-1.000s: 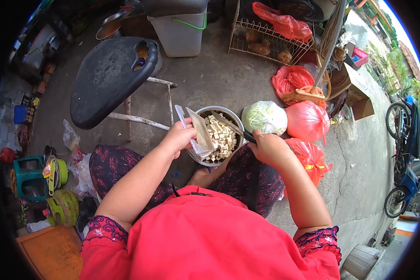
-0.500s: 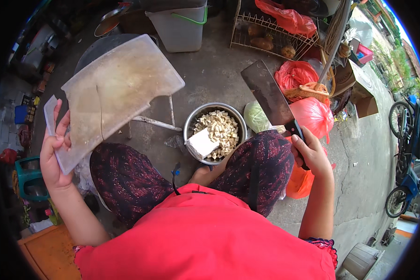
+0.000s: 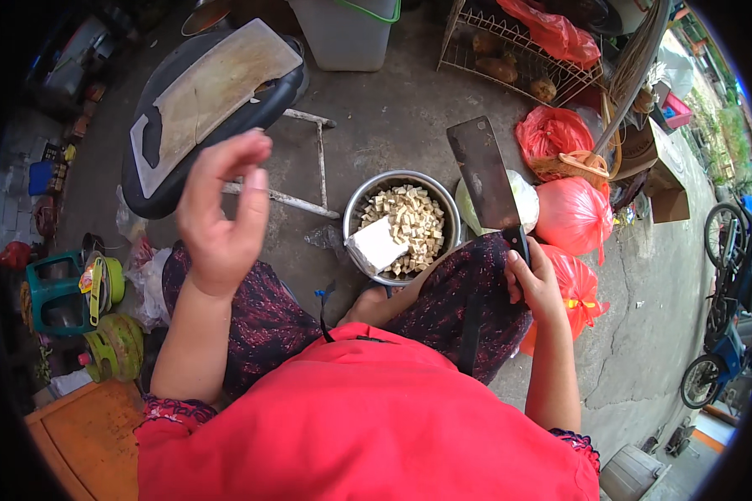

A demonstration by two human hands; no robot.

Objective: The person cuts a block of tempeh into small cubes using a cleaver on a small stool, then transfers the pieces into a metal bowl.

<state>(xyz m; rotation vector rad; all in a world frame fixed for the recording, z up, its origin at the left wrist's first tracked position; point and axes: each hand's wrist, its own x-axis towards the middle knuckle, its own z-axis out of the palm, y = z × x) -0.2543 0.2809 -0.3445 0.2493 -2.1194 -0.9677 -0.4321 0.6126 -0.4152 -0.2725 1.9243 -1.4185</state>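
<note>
My left hand (image 3: 226, 213) hangs in the air above my left knee, fingers apart and holding nothing. Beyond it a worn, translucent cutting board (image 3: 217, 83) with a handle slot lies on a round-edged black stool seat (image 3: 163, 190). My right hand (image 3: 530, 280) grips the black handle of a cleaver (image 3: 483, 171), its broad dark blade pointing away from me above my right knee. Between my legs stands a metal bowl (image 3: 353, 200) full of small pale cubes (image 3: 414, 213), which look like tofu or tempeh. A larger white block (image 3: 378, 245) rests on the cubes at the near left.
Right of the bowl sit a pale green cabbage-like vegetable (image 3: 522, 200) and red plastic bags (image 3: 572, 217). A wire rack (image 3: 510, 71) and a grey bucket (image 3: 342, 37) stand at the far side. The stool's metal legs (image 3: 322, 163) reach toward the bowl. A green plastic stool (image 3: 54, 292) is at left.
The cutting board went from my left hand onto the black stool. My left hand let go and moved right, toward me. The cleaver stays in my right hand, turned slightly more upright.
</note>
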